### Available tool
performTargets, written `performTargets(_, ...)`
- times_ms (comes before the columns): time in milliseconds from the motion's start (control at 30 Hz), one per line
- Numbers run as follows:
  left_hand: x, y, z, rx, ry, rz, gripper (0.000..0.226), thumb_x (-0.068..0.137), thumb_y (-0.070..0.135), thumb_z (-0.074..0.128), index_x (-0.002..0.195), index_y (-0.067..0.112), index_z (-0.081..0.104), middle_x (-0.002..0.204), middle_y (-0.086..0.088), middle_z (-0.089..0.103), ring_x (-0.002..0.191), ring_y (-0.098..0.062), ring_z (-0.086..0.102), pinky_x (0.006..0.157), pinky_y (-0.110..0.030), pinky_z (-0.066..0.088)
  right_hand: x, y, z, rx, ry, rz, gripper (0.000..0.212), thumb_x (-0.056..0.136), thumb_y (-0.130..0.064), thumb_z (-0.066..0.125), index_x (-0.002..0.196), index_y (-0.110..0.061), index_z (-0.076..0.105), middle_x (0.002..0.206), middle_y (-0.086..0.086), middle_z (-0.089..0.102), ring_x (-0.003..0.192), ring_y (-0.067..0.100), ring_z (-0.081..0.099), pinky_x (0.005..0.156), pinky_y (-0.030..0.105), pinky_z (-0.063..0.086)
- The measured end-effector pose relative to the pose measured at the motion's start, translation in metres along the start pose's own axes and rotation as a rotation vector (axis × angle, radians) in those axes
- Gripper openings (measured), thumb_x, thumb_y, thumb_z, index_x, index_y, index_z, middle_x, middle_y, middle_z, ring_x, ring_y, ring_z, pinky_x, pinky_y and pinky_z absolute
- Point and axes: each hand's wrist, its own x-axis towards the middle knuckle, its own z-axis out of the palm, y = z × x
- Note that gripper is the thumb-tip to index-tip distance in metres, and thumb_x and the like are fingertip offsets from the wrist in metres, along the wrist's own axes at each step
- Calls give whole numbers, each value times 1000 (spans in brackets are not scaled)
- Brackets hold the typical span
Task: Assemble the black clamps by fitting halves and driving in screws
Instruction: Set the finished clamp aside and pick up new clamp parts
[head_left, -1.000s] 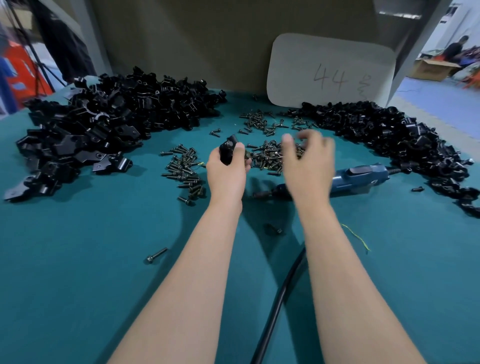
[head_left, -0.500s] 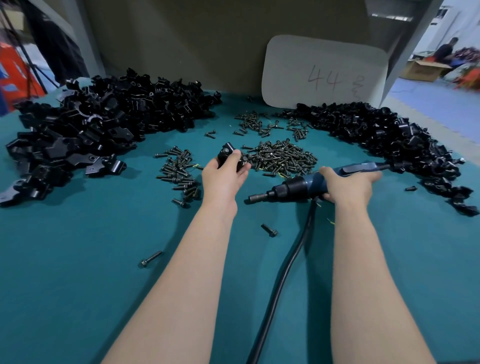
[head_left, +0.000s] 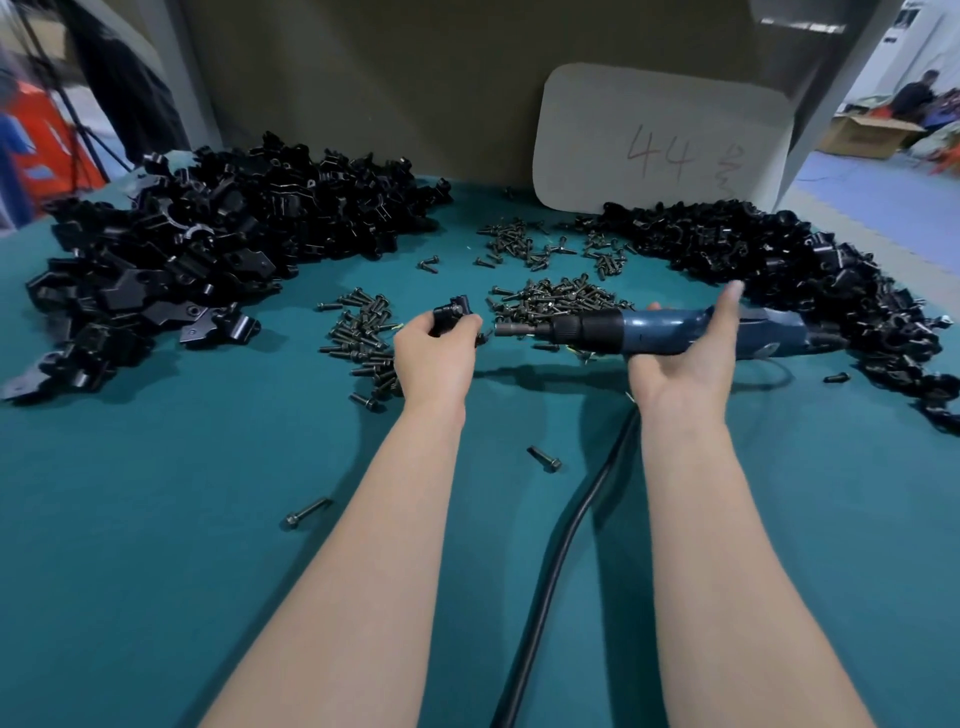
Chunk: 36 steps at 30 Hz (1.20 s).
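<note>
Above the table (head_left: 156, 545), one clamp (head_left: 451, 316) is gripped by the left hand (head_left: 434, 358); one driver (head_left: 649, 332), at 3 o'clock, by the right hand (head_left: 680, 366).

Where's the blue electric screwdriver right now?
Head view, right of centre: the right hand holds the blue screwdriver level over the table, tip pointing left toward the clamp in the left hand.

A: Which clamp is in work?
B: One small black clamp (head_left: 451, 318), pinched in the left hand (head_left: 434, 358).
A: The driver?
B: Blue screwdriver (head_left: 649, 332), level in the right hand (head_left: 680, 364), tip pointing left, just short of the clamp. Dark screws (head_left: 556, 301) lie heaped behind on the teal surface (head_left: 156, 519).
</note>
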Motion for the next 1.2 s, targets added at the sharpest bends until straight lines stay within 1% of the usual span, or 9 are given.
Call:
performTargets(100, 0, -2, 0, 51, -10, 26, 11, 87, 14, 68, 78, 18, 63, 80, -5, 62, 75, -24, 56, 91, -46, 51, -3, 4, 0, 8, 25, -22, 36, 83, -46, 70, 103, -20, 55, 117, 3, 62, 97, 18, 66, 97, 38, 50)
performTargets(200, 2, -6, 1, 107, -10, 69, 10, 88, 18, 68, 80, 19, 63, 86, -7, 64, 79, -25, 59, 91, -47, 53, -5, 7, 0, 17, 45, -32, 27, 85, -40, 69, 96, -22, 52, 119, 3, 61, 97, 18, 66, 97, 36, 51)
performTargets(300, 4, -7, 1, 115, 5, 92, 12, 89, 20, 67, 78, 20, 61, 80, -3, 61, 77, -25, 58, 89, -45, 53, -6, 9, 2, -1, 54, -59, 26, 87, -38, 68, 94, -22, 50, 107, 2, 62, 94, 17, 66, 96, 35, 51)
performTargets(467, 6, -11, 3, 196, 48, 157, 7, 90, 24, 65, 86, 19, 63, 79, -1, 61, 69, -19, 55, 61, -25, 44, -10, 11, 3, -16, 29, -81, 25, 88, -40, 66, 94, -22, 49, 105, 1, 61, 93, 15, 67, 93, 32, 52)
performTargets(600, 5, -12, 3, 281, 128, 203, 28, 91, 28, 63, 112, 10, 64, 89, -2, 63, 69, -15, 56, 57, -23, 40, -14, 19, 7, -68, 15, -112, 24, 91, -40, 62, 98, -21, 49, 103, 1, 59, 89, 13, 65, 73, 23, 53)
performTargets(700, 3, -12, 4, 294, 170, 244, 14, 91, 28, 63, 97, 15, 62, 78, 5, 60, 62, -14, 51, 51, -22, 36, -15, 24, 9, -98, 1, -150, 28, 94, -36, 59, 109, -17, 44, 107, 4, 57, 88, 13, 64, 69, 23, 53)
performTargets(833, -3, -11, 6, 314, 200, 270, 15, 92, 28, 62, 90, 21, 49, 69, 19, 45, 59, 2, 45, 61, -23, 37, -15, 25, 9, -91, 6, -174, 34, 95, -34, 57, 117, -14, 40, 105, 4, 57, 87, 14, 64, 71, 23, 53)
performTargets(1033, -1, -10, 3, 384, 213, 290, 14, 93, 29, 60, 95, 15, 61, 69, 10, 53, 66, -17, 52, 71, -32, 47, -19, 28, 10, -124, -50, -194, 44, 96, -34, 54, 131, -11, 38, 101, 6, 58, 88, 14, 63, 68, 22, 52)
performTargets(1200, -2, -9, 1, 417, 227, 302, 19, 93, 29, 59, 96, 12, 63, 67, 8, 54, 57, -10, 49, 64, -28, 41, -20, 30, 10, -127, -70, -182, 42, 96, -35, 54, 129, -14, 38, 103, 5, 58, 89, 13, 63, 70, 24, 53)
